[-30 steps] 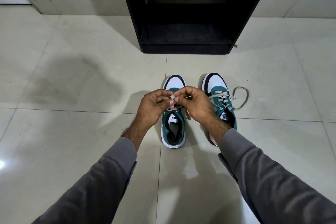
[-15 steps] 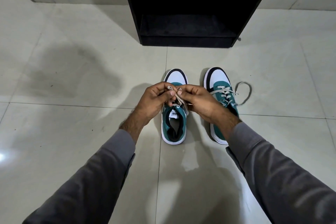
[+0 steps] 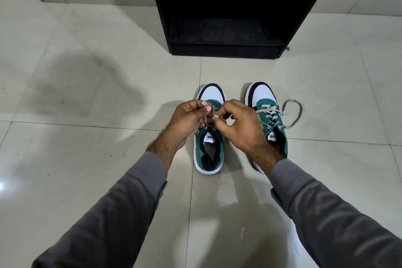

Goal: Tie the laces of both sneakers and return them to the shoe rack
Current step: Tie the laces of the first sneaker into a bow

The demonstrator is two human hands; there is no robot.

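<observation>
Head view: right sneaker (image 3: 269, 119) untied beside hands; shoe rack (image 3: 228, 8) beyond.

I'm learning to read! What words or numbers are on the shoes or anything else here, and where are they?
"PUMA", seen upside down from here, on the white tongue label of the left sneaker.
The same kind of white tongue label on the right sneaker: it looks like the same word, but it is too blurred and partly hidden by the right hand to be sure.
The shoe rack and the floor tiles carry no writing.
</observation>
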